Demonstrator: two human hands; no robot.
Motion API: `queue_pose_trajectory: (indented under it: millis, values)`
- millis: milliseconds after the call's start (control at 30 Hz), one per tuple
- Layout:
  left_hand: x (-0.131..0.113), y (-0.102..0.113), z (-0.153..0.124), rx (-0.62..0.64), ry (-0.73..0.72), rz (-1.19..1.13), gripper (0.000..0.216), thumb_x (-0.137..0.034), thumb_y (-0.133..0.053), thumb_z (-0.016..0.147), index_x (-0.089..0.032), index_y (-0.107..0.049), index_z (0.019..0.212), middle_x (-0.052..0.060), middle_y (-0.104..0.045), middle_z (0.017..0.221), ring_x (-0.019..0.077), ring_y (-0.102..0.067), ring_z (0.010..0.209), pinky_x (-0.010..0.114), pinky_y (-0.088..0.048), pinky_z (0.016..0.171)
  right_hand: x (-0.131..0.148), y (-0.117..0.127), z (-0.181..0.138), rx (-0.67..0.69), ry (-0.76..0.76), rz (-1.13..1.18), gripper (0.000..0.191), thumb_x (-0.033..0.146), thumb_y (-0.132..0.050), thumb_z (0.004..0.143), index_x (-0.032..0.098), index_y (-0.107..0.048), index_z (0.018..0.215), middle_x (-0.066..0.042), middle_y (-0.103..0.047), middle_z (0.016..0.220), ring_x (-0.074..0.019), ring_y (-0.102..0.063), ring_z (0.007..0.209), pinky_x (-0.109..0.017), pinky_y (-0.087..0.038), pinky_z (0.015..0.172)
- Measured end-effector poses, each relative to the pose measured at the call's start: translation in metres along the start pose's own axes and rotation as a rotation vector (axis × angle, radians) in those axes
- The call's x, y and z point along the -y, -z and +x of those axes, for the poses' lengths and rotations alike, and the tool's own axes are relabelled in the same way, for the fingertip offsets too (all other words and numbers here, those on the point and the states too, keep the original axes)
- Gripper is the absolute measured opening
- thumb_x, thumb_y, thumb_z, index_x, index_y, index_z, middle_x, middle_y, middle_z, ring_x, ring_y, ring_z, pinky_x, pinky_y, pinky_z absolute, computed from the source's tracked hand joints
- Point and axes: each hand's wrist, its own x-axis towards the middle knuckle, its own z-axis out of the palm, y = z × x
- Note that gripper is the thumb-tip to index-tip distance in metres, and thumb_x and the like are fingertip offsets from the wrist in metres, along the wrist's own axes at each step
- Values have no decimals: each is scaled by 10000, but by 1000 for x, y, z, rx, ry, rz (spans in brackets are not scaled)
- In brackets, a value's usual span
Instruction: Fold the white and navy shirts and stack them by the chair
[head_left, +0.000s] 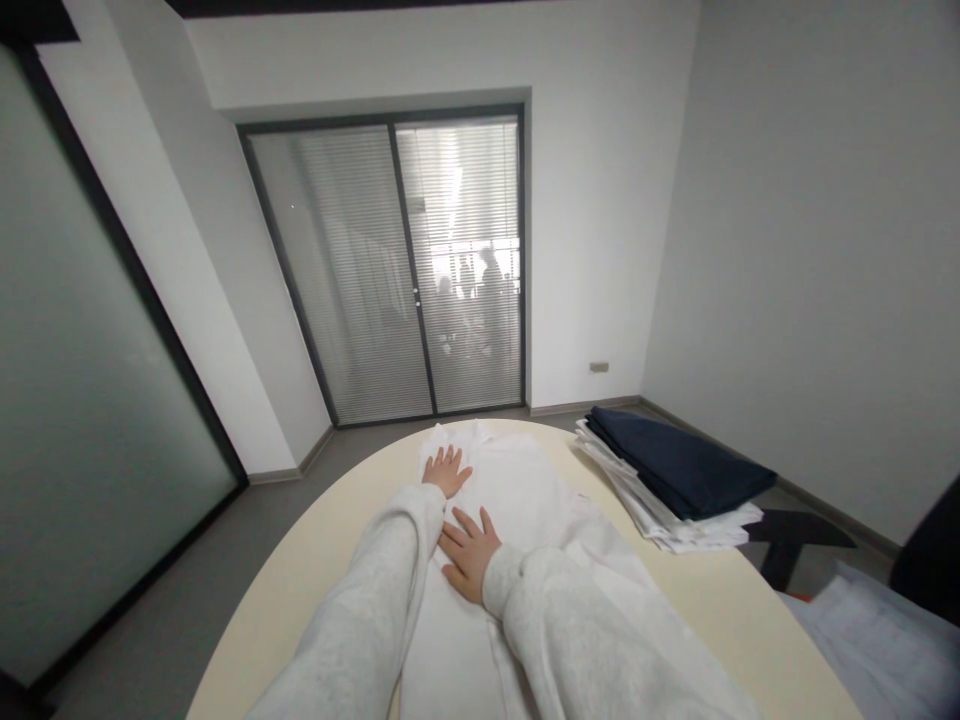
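Left hand (448, 472) and right hand (472, 556) spread on white cloth (525, 485), round table (742, 615), navy-topped stack (671, 462), 2 glass panels (352, 280)

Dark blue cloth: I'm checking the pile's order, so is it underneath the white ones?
No, the dark blue cloth lies on top of the white cloths.

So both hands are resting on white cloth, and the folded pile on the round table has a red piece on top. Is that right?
Not quite: the head view shows the top piece of the folded pile is dark blue, not red. The left hand and right hand do rest on white cloth.
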Motion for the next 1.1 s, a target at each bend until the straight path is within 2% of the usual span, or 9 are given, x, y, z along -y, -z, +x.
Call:
queue_pose_trajectory:
  millis: [200,400,567,700,833,933,1100]
  values:
    - [2,6,0,20,-11,12,661,-603,-223,831,-258,-206,1395,20,-92,1480,257,-34,1347,481,-90,1056,0,-2,2,2,6,-1,575,436,-281,847,306,-166,1395,18,-199,1458,-307,-74,1327,-654,-20,985]
    - [-13,12,-12,-37,12,26,657,-584,-240,829,-249,-213,1394,29,-84,1479,265,7,1347,535,2,1043,-3,-2,0,-8,8,5,564,448,-291,846,333,-183,1387,28,-221,1452,-312,-63,1328,-648,-15,988]
    - [-22,26,-30,182,48,-62,763,-665,-282,759,-248,-206,1393,68,-42,1478,324,-38,1336,608,-72,999,-5,-2,1,-25,23,24,565,479,-263,853,321,-186,1390,23,-210,1454,-306,-70,1329,-628,-5,1002]
    - [-19,37,-51,264,21,-45,714,-629,-361,738,-269,-296,1351,83,-107,1472,336,-66,1332,632,-84,978,-5,-2,4,-14,20,17,573,489,-247,856,318,-159,1396,13,-213,1454,-291,-91,1328,-615,1,1009]
    - [-16,37,-66,240,-4,-62,621,-588,-300,794,-290,-315,1339,60,-158,1467,319,-93,1332,639,-101,972,-3,-2,7,-43,18,22,565,480,-271,851,327,-186,1388,18,-244,1444,-292,-110,1323,-604,10,1017]
    - [-13,29,-72,198,-9,-76,594,-578,-248,825,-299,-305,1346,37,-149,1470,302,-80,1337,631,-96,981,0,-2,12,-50,0,19,550,474,-277,850,332,-223,1378,24,-240,1446,-295,-57,1330,-605,19,1015]
    - [-4,18,-74,88,17,-85,519,-516,-208,872,-324,-302,1345,-12,-162,1467,237,-68,1347,554,-73,1032,5,-7,28,2,-74,10,546,467,-266,847,347,-217,1377,60,-197,1456,-314,23,1330,-633,61,991]
